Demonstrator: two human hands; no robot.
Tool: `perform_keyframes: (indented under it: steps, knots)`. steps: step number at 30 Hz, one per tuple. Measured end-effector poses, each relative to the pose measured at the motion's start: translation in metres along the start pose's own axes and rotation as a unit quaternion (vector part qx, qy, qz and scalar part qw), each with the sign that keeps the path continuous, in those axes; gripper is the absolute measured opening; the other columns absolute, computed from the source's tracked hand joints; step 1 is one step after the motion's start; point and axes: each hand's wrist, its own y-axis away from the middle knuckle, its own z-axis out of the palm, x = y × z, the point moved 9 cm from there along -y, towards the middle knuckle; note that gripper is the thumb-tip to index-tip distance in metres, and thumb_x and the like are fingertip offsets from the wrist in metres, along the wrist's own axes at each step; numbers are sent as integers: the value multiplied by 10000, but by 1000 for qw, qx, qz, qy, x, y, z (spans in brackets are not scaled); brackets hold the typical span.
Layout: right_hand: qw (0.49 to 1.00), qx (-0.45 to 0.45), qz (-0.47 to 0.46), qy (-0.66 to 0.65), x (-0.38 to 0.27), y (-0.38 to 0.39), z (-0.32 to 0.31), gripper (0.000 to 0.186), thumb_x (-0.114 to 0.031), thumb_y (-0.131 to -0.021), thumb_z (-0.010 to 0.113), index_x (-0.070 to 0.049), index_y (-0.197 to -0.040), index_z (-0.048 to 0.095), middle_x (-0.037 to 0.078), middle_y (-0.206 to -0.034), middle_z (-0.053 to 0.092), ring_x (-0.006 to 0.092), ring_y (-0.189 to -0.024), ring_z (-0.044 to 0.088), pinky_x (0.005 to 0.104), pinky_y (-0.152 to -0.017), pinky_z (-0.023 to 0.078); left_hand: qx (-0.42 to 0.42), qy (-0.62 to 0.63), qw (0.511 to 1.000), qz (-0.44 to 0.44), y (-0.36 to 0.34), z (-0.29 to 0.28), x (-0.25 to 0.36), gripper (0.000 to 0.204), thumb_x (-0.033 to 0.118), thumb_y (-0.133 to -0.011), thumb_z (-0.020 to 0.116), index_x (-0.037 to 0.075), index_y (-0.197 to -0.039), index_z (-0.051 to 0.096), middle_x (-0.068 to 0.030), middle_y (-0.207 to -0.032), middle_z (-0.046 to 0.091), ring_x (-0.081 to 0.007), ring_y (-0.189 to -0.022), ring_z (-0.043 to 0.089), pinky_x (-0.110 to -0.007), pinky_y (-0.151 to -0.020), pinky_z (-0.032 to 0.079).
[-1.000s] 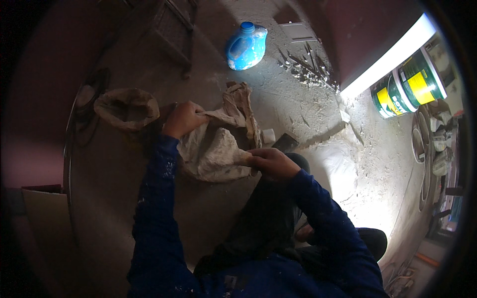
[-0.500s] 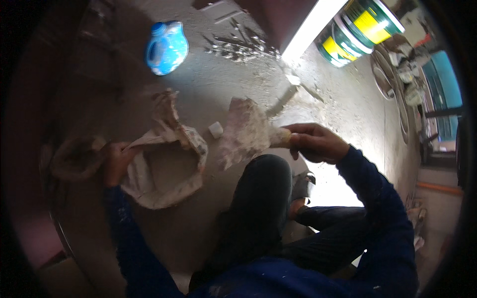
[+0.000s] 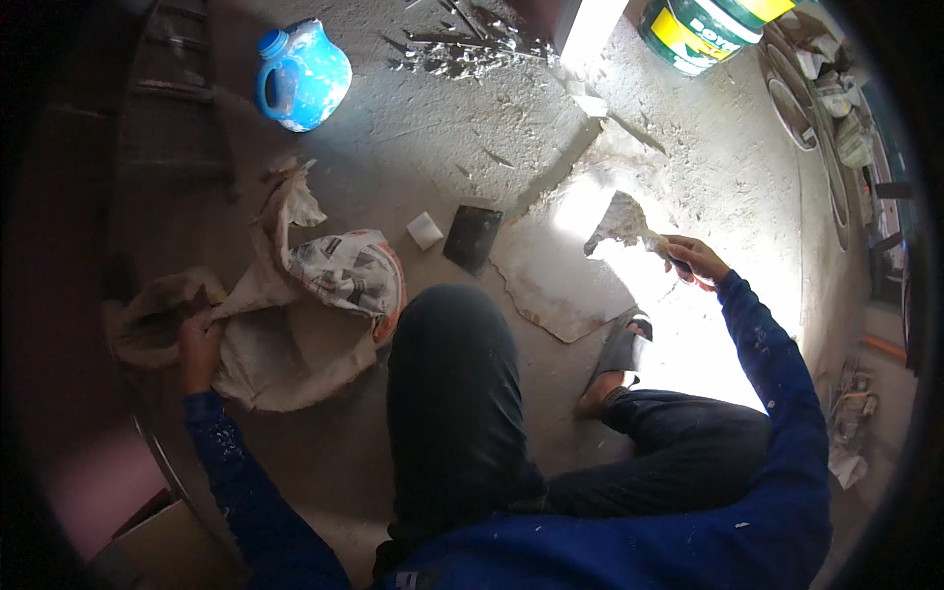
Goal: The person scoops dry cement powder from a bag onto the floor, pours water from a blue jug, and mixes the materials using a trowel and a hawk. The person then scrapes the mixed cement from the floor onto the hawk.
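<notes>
My left hand (image 3: 200, 344) grips the rim of a crumpled paper sack (image 3: 251, 379) on the floor, which is folded open. A smaller brown sack (image 3: 147, 329) stands just left of it. My right hand (image 3: 696, 261) is closed on the handle of a putty knife (image 3: 615, 218) with a broad, crusted blade, held over an irregular pale sheet (image 3: 546, 285) on the floor, partly lit by glaring sunlight. Between the paper sack and that sheet lie a small white block (image 3: 425, 230) and a dark rectangular plate (image 3: 472, 238).
A blue jug (image 3: 320, 74) stands at the back left beside a dark rack (image 3: 172, 88). Scattered debris (image 3: 462, 54) lies at the back. Green buckets (image 3: 693, 39) stand beside a white post (image 3: 585, 29). Clutter (image 3: 836, 93) lines the right side. My bent knee (image 3: 447, 364) is between my hands.
My right hand came out of the paper sack with the putty knife carrying a pale heap and moved right over the sheet. My left hand still holds the sack. The view has shifted.
</notes>
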Motion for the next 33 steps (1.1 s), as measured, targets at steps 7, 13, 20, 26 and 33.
perform_keyframes:
  steps: [7,13,20,26,33]
  knots:
    - [992,57,92,61,68,-30,-21,388,-372,-945,605,-19,-1100,655,64,-763,658,58,-446,463,216,-366,352,34,-136,989,52,33,-31,82,549,150,-824,664,27,-1338,514,-219,-1364,490,-328,-1271,466,-382,-1059,357]
    - [987,47,134,80,67,-44,-25,289,-246,-953,551,3,-1077,632,102,-796,673,100,-428,509,240,-350,411,-215,-331,876,276,111,84,212,928,427,-763,733,114,-1509,279,-181,-1575,191,-359,-1470,121,-540,-1183,91]
    - [948,18,26,316,20,-39,-17,391,-342,-910,607,12,-1072,643,144,-826,690,165,-527,614,303,-473,510,-33,-494,772,398,67,137,222,657,259,-881,567,152,-1487,335,-156,-1549,264,-340,-1465,146,-572,-1176,37]
    - [818,1,-50,573,-59,-5,-17,387,-208,-920,527,-29,-1260,571,156,-850,705,249,-671,692,370,-619,559,-118,-492,808,300,39,141,174,505,186,-881,543,118,-1379,488,-130,-1224,579,-311,-1226,489,-556,-1146,184]
    - [798,55,-1,601,-71,-8,-11,495,-481,-907,513,-67,-1123,675,189,-943,694,337,-884,675,407,-791,529,-93,-391,862,310,50,147,109,456,168,-827,613,59,-1269,577,-130,-1125,627,-284,-1114,566,-418,-1115,307]
